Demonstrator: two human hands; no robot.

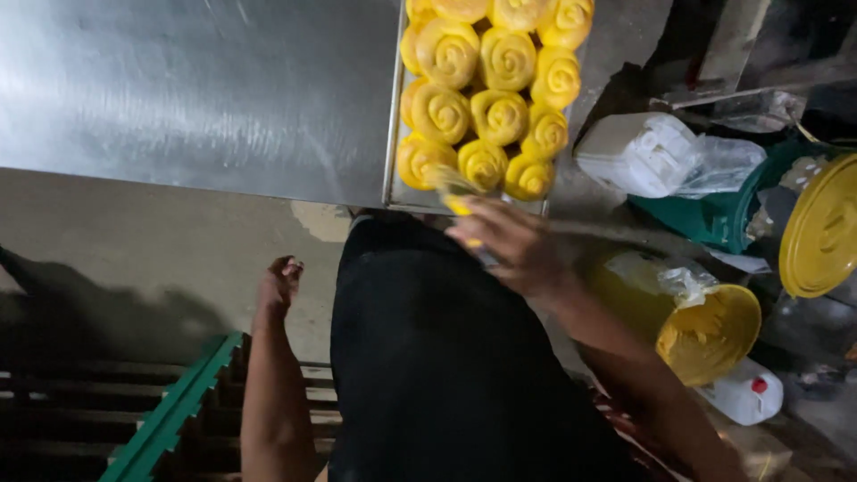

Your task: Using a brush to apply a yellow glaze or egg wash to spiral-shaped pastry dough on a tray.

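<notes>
White plastic packs (647,152) lie beyond the right hand (509,245), which pinches a blurred brush (455,189) beside glossy yellow spiral rolls (486,85); the left hand (278,284) hangs loosely curled, holding nothing.

Clad in a black garment (446,357), plain and dark across the whole front, without print, buttons or seams to be seen. Both arms bare from elbow to wrist, no sleeves showing. No rings, watch or bracelet on the left hand (279,284) or the right hand (509,245); no gloves on either
</notes>
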